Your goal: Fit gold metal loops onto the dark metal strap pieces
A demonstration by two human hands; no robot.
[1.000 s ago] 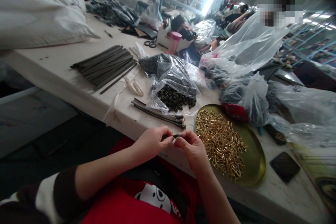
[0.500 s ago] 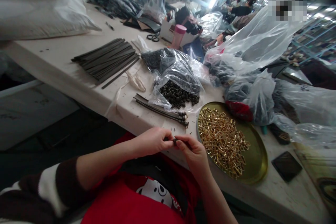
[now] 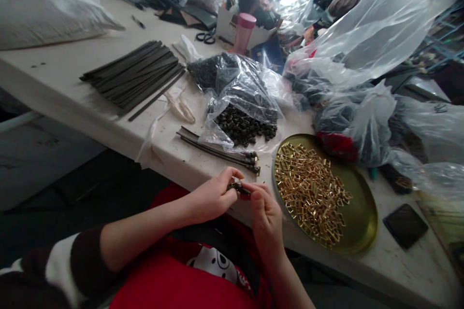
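Just over the table's front edge, my left hand [image 3: 213,195] pinches a small dark strap piece [image 3: 237,187] with a metallic glint, probably a buckle. My right hand [image 3: 267,212] grips its other side, fingers bent around it; most of the piece is hidden by the fingers. Ahead of my hands lie a few dark straps [image 3: 217,148] with gold buckles at their right ends. To the right stands a round gold-coloured tray [image 3: 364,207] holding a heap of gold buckles [image 3: 311,193]. Small black loops [image 3: 242,125] spill from a clear plastic bag [image 3: 250,87] beyond the straps.
A stack of dark strips [image 3: 134,75] lies on the left of the white table [image 3: 68,75]. Behind are scissors [image 3: 205,37], a pink-lidded cup [image 3: 243,34] and a white sack [image 3: 47,9]. Plastic bags [image 3: 369,120] crowd the right, near a dark flat square [image 3: 405,225].
My left forefinger has lifted and more of the dark piece shows between my hands, with a metallic glint. The camera view has shifted slightly.
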